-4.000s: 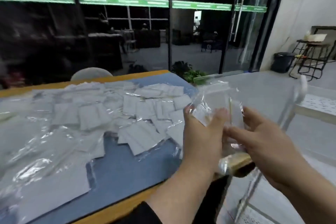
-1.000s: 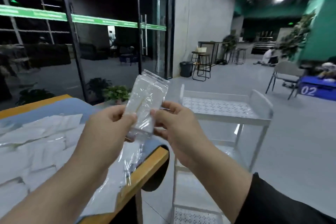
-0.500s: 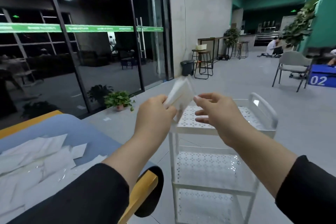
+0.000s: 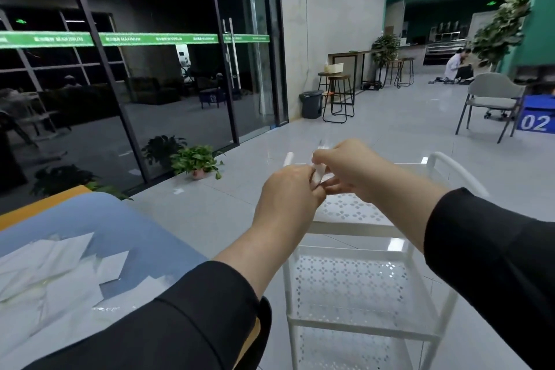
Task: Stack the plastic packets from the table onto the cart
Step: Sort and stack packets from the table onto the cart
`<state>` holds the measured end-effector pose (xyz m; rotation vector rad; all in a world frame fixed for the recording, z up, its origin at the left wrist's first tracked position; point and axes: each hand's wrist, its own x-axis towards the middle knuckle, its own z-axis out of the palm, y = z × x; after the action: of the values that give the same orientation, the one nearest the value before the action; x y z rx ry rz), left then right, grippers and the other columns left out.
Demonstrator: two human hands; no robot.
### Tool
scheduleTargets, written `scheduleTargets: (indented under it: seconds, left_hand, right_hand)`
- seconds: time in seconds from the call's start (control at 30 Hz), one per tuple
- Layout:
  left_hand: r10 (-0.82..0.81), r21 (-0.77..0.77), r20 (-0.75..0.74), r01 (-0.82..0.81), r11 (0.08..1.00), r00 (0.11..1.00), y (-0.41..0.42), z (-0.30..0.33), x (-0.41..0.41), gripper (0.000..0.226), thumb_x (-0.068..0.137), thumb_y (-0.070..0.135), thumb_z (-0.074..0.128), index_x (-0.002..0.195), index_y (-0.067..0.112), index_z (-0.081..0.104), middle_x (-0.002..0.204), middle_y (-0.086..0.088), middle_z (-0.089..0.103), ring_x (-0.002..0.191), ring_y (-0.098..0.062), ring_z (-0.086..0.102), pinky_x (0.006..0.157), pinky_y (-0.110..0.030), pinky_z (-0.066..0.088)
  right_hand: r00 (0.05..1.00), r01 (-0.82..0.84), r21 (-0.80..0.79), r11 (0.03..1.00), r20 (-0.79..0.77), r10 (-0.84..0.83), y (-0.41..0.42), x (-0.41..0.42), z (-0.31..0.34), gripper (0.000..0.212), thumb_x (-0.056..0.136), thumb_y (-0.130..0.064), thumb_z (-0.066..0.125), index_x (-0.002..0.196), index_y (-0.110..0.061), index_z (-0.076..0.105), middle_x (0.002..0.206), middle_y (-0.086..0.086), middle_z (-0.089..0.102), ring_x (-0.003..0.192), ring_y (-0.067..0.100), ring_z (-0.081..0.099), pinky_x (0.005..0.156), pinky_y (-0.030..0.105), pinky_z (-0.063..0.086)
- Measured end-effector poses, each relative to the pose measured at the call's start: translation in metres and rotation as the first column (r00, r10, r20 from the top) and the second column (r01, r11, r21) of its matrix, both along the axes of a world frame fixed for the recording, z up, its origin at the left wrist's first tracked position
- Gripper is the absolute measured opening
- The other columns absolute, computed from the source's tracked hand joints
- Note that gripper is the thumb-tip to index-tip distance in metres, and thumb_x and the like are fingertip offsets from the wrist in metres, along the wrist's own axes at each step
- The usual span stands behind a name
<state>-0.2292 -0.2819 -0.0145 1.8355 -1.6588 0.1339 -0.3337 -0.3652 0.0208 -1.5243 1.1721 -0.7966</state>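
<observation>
My left hand (image 4: pixel 286 195) and my right hand (image 4: pixel 345 171) meet above the top shelf of the white perforated cart (image 4: pixel 351 209). Between them they pinch a clear plastic packet (image 4: pixel 319 171), seen nearly edge-on and mostly hidden by the fingers. Several more white and clear packets (image 4: pixel 51 273) lie spread over the blue mat on the wood-edged table (image 4: pixel 156 234) at the lower left. What lies on the cart's top shelf under my hands is hidden.
The cart's lower shelves (image 4: pixel 351 282) show beneath my arms, with its handle (image 4: pixel 456 171) at the right. A glass wall and small potted plants (image 4: pixel 195 161) stand behind the table. Stools (image 4: pixel 338 99), a bin and a grey chair (image 4: pixel 489 102) sit far off on the tiled floor.
My view swung right from the table to the cart. Both hands carried the packet out over the cart's top shelf and drew together around it, lower than half a second ago.
</observation>
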Motion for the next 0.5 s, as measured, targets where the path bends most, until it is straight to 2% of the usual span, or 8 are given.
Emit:
scheduleTargets:
  seconds: [0.07, 0.13, 0.17, 0.23, 0.3, 0.37, 0.4, 0.5]
  left_hand:
    - [-0.003, 0.016, 0.035, 0.002, 1.000, 0.999, -0.004, -0.008, 0.004, 0.017, 0.097, 0.029, 0.060, 0.087, 0.016, 0.063, 0.078, 0.002, 0.054, 0.076, -0.022, 0.052, 0.056, -0.031, 0.025]
    - [-0.031, 0.023, 0.049, 0.030, 0.999, 0.998, -0.008, -0.014, 0.007, 0.024, 0.098, 0.038, 0.061, 0.088, 0.016, 0.065, 0.080, 0.001, 0.057, 0.076, -0.021, 0.052, 0.056, -0.030, 0.026]
    - [-0.052, 0.035, 0.056, 0.050, 0.998, 0.997, -0.008, -0.015, 0.007, 0.026, 0.097, 0.042, 0.062, 0.092, 0.017, 0.067, 0.085, 0.002, 0.061, 0.079, -0.019, 0.053, 0.059, -0.029, 0.028]
    - [-0.082, 0.038, 0.081, 0.080, 0.996, 0.993, -0.007, -0.013, 0.008, 0.035, 0.096, 0.052, 0.061, 0.101, 0.019, 0.070, 0.094, 0.003, 0.066, 0.083, -0.017, 0.054, 0.068, -0.029, 0.034]
    - [-0.087, -0.112, 0.082, 0.096, 0.989, 0.993, -0.001, -0.009, 0.018, 0.041, 0.098, 0.053, 0.055, 0.095, 0.017, 0.073, 0.090, 0.004, 0.069, 0.080, -0.017, 0.058, 0.070, -0.034, 0.042]
    - [-0.036, -0.256, 0.004, 0.036, 0.966, 0.999, 0.004, -0.004, 0.032, 0.037, 0.101, 0.044, 0.051, 0.088, 0.017, 0.072, 0.083, 0.005, 0.069, 0.076, -0.016, 0.060, 0.071, -0.038, 0.047]
    - [0.004, -0.240, -0.072, -0.021, 0.971, 0.997, 0.004, -0.002, 0.040, 0.032, 0.102, 0.039, 0.050, 0.091, 0.018, 0.072, 0.087, 0.005, 0.069, 0.079, -0.016, 0.060, 0.072, -0.037, 0.048]
    - [0.115, -0.008, -0.310, -0.123, 0.992, 0.944, -0.006, -0.006, 0.058, 0.033, 0.103, 0.031, 0.046, 0.127, 0.021, 0.067, 0.120, 0.004, 0.068, 0.107, -0.018, 0.061, 0.087, -0.033, 0.049]
  right_hand:
    - [0.995, 0.017, -0.046, 0.999, -0.097, -0.022, -0.005, 0.007, -0.003, 0.016, 0.087, -0.006, 0.057, 0.095, 0.007, 0.062, 0.077, 0.020, 0.068, 0.054, 0.032, 0.070, 0.063, 0.043, 0.064]
    - [0.973, 0.032, -0.122, 0.992, -0.225, -0.059, -0.009, 0.014, -0.005, 0.011, 0.087, -0.007, 0.056, 0.078, -0.001, 0.057, 0.057, 0.014, 0.060, 0.047, 0.030, 0.064, 0.060, 0.039, 0.062]
    - [0.954, 0.031, -0.168, 0.985, -0.290, -0.079, -0.012, 0.017, -0.006, 0.016, 0.086, -0.008, 0.056, 0.071, -0.004, 0.052, 0.055, 0.014, 0.056, 0.048, 0.030, 0.060, 0.057, 0.037, 0.059]
    - [0.912, 0.018, -0.257, 0.966, -0.393, -0.122, -0.018, 0.020, -0.008, 0.027, 0.085, -0.009, 0.057, 0.063, -0.009, 0.042, 0.057, 0.012, 0.046, 0.051, 0.027, 0.048, 0.050, 0.028, 0.042]
    - [0.870, 0.003, -0.340, 0.941, -0.463, -0.170, -0.026, 0.020, -0.007, 0.031, 0.086, -0.011, 0.060, 0.063, -0.011, 0.040, 0.056, 0.008, 0.041, 0.049, 0.024, 0.039, 0.047, 0.024, 0.027]
    - [0.841, -0.010, -0.396, 0.918, -0.500, -0.207, -0.034, 0.018, -0.005, 0.029, 0.087, -0.012, 0.062, 0.066, -0.011, 0.042, 0.058, 0.006, 0.041, 0.050, 0.024, 0.036, 0.047, 0.026, 0.024]
    - [0.832, -0.020, -0.419, 0.908, -0.510, -0.217, -0.037, 0.018, -0.004, 0.029, 0.086, -0.012, 0.062, 0.066, -0.012, 0.041, 0.058, 0.006, 0.040, 0.051, 0.023, 0.035, 0.047, 0.026, 0.024]
    - [0.787, -0.063, -0.489, 0.870, -0.561, -0.258, -0.043, 0.022, -0.006, 0.030, 0.087, -0.009, 0.059, 0.065, -0.011, 0.039, 0.060, 0.006, 0.043, 0.052, 0.023, 0.038, 0.046, 0.026, 0.025]
